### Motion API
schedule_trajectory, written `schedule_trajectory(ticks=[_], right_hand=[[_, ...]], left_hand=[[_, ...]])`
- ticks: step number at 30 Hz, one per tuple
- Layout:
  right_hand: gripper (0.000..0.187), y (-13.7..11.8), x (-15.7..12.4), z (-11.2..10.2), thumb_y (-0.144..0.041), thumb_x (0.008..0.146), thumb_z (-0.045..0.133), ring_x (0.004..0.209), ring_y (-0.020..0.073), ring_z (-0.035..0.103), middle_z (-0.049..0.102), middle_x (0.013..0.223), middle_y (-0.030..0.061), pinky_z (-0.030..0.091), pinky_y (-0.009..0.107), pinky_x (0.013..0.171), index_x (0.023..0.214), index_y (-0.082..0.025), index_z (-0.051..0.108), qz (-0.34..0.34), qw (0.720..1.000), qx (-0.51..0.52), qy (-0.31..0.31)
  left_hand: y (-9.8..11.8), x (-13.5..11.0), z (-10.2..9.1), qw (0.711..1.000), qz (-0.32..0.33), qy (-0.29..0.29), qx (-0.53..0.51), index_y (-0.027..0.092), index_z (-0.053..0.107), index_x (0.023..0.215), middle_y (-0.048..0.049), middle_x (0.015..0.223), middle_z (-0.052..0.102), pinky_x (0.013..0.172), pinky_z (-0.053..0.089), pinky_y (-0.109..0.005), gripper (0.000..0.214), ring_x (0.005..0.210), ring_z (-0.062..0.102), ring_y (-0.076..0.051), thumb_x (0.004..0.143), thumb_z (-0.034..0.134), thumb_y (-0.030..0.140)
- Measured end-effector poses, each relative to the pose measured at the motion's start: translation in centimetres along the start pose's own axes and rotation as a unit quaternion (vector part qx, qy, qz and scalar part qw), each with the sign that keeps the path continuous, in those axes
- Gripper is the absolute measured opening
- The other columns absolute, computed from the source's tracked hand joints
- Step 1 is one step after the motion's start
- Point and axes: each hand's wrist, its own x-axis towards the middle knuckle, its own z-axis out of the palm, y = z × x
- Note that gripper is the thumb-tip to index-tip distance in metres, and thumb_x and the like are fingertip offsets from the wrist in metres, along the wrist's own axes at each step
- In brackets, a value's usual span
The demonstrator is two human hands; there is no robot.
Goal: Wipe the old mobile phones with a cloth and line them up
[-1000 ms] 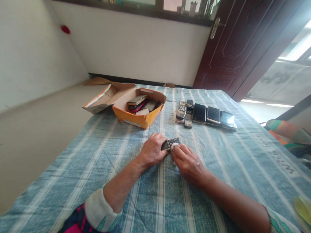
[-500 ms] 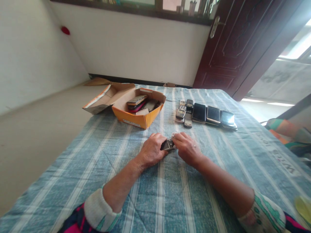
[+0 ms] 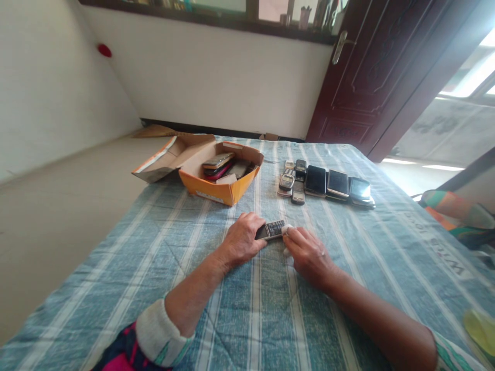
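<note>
My left hand [image 3: 243,238] is closed around the screen end of a small keypad phone [image 3: 276,228], which lies face up near the middle of the table. Pinched in the fingers of my right hand [image 3: 307,252] is a white wipe [image 3: 286,230], crumpled and partly hidden by the fingers. The wipe is at the keypad end of the phone. Part of the phone's screen end is covered by my left hand.
Beyond my left hand stands an open orange cardboard box [image 3: 209,189] with several phones inside. Small keypad phones [image 3: 287,180] and larger dark phones [image 3: 316,180] lie grouped at the back right. A striped cloth [image 3: 216,319] covers the table. Something yellow [image 3: 479,330] sits at the right edge.
My right hand has moved right and slightly toward me with the white wipe, uncovering more of the phone's keypad. The left hand keeps its hold on the phone.
</note>
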Motion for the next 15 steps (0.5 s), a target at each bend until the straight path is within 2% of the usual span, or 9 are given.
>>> schedule_trajectory(ticks=[3, 10, 15], right_hand=[[0.023, 0.1, 0.6, 0.4, -0.01, 0.092, 0.042, 0.079, 0.0218, 0.047, 0.059, 0.085, 0.0097, 0.043, 0.033, 0.067, 0.085, -0.014, 0.064, 0.009, 1.0, -0.004, -0.009], [0.019, 0.7, 4.5, 2.5, -0.008, 0.088, 0.05, 0.076, 0.0207, 0.048, 0.06, 0.082, 0.008, 0.04, 0.032, 0.066, 0.076, -0.015, 0.063, 0.058, 0.995, -0.057, -0.058], [0.018, 0.1, 3.9, 2.2, -0.009, 0.088, 0.051, 0.076, 0.0206, 0.046, 0.059, 0.082, 0.0083, 0.038, 0.032, 0.065, 0.076, -0.015, 0.062, 0.037, 0.996, -0.069, -0.031]], left_hand=[[0.1, 0.1, -0.1, 1.0, 0.003, -0.003, 0.001, 0.018, 0.063, 0.087, -0.0054, 0.09, 0.061, 0.08, 0.043, -0.033, 0.016, 0.089, 0.054, -0.022, 0.072, 0.065, 0.023], [-0.1, 0.1, -0.1, 1.0, -0.001, -0.002, 0.006, 0.018, 0.061, 0.082, -0.0047, 0.086, 0.061, 0.077, 0.043, -0.033, 0.014, 0.086, 0.054, -0.022, 0.071, 0.067, 0.025], [-0.5, 0.0, 0.0, 1.0, 0.008, 0.002, 0.009, 0.018, 0.062, 0.086, -0.0051, 0.09, 0.061, 0.08, 0.044, -0.033, 0.017, 0.089, 0.054, -0.022, 0.071, 0.067, 0.023]])
